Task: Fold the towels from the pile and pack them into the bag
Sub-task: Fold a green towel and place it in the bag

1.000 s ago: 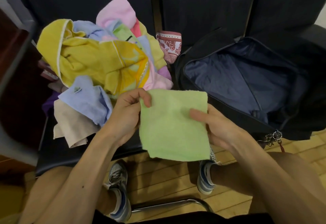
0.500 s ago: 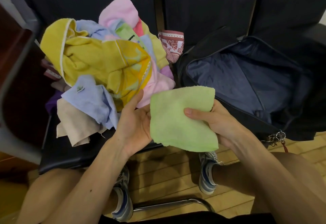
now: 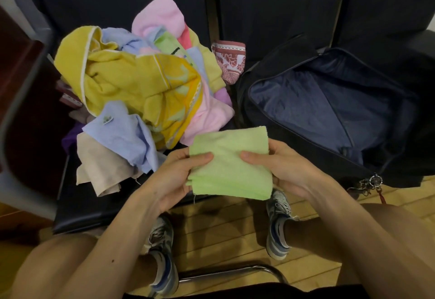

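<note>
Likely an office or waiting room: joined dark padded chairs (image 3: 270, 4), chrome leg (image 3: 235, 272), wooden plank floor (image 3: 223, 228).

Dim, soft indoor light; wide-angle edge bending; left edge blurred.

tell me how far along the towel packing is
Done: nothing packed that shows; the bag shows only bare lining. In hand: the green towel, folded small, pinched by the left hand and right hand. Left: the pile of crumpled towels beside the bag.
</note>
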The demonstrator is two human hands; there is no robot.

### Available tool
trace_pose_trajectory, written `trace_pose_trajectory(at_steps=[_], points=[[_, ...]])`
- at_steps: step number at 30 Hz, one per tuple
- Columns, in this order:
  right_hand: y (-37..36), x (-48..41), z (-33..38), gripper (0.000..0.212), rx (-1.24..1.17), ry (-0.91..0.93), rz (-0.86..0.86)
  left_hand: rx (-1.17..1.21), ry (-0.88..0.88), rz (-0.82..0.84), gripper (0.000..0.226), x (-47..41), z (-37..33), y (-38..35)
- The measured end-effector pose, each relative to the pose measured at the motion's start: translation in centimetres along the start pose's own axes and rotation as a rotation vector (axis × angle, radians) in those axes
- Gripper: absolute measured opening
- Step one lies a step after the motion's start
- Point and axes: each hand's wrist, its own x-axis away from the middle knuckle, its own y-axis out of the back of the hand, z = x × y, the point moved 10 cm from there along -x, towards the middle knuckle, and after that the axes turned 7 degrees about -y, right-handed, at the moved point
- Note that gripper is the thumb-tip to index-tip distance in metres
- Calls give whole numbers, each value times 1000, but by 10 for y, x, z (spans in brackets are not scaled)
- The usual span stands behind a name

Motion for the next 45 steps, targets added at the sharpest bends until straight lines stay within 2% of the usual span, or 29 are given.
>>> trace_pose_trajectory(at_steps=[4,7,9,16,19,22,25,28,32,37,41,43,45], points=[[-7,0,-5,60,62,-44,62,-106,-18,-13,30,3,1,10],[-7,0,-3,51,87,-33,94,-302,-13,11,22,7,3,17],[-10,1,-2,46,83,-29,135,-338,16,31,21,11,6,19],[-13,0,4,45,27,23,158,-180,-15,69,40,16,0,15],[-11,1,11,40,-2,87,146,-67,-30,64,36,16,-3,11],[-11,5,20,26,-5,181,143,54,-52,67,29,16,-9,5],[-12,9,27,18,6,243,141,13,-98,105,35,17,-16,-4],[-11,13,30,35,12,258,156,-36,-127,107,47,16,-20,-7],[-8,15,32,48,22,270,152,-67,-149,116,30,12,-21,-13],[2,12,29,57,10,249,117,-41,-172,118,26,8,-24,-19],[18,11,23,37,-127,201,50,-26,-231,127,52,1,-32,-22],[27,5,14,28,-226,134,0,15,-230,128,51,-4,-33,-23],[29,-3,0,33,-330,29,-11,47,-219,115,46,-11,-30,-20]])
